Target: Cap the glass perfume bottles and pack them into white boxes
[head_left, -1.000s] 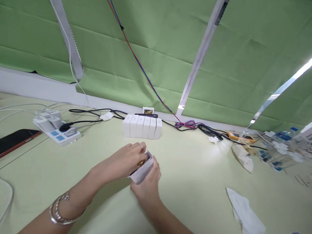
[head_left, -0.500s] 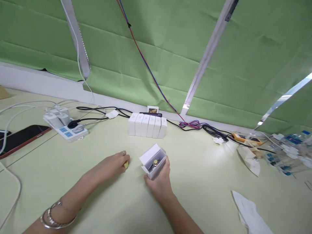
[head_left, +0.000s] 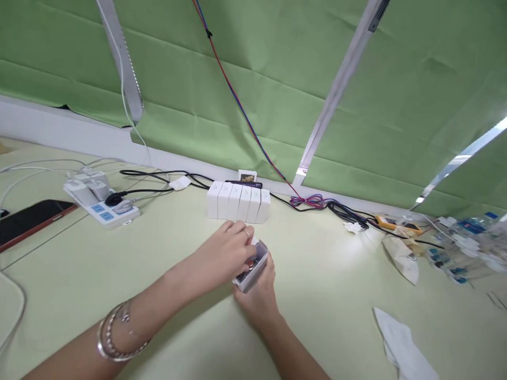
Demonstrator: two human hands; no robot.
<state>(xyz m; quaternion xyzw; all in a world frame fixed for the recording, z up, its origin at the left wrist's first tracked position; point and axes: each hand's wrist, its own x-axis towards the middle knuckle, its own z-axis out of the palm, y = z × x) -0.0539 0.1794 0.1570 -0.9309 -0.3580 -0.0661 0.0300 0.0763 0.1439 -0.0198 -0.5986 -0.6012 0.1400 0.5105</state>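
Observation:
My right hand (head_left: 259, 287) is wrapped round a small open white box (head_left: 259, 269), holding it tilted just above or on the table; I cannot tell which. My left hand (head_left: 232, 248) reaches over the box's opening from the left, its fingers curled and their tips at the mouth. Beside those fingertips, a small shiny gold-coloured round top (head_left: 251, 264) shows inside the box. Whatever the left fingers pinch is hidden behind the hand. The box's raised flap is mostly covered by the left hand.
A row of several closed white boxes (head_left: 240, 203) stands behind the hands. On the left are a power strip (head_left: 113, 214) and a phone (head_left: 35, 219). Black cables (head_left: 348, 214), a yellow meter (head_left: 398, 224) and clear plastic packs lie to the right. White paper (head_left: 406, 343) lies at the lower right.
My left hand has moved right, from the table with a small gold-coloured piece in its fingers, to the mouth of the open box. My right hand has kept hold of the box.

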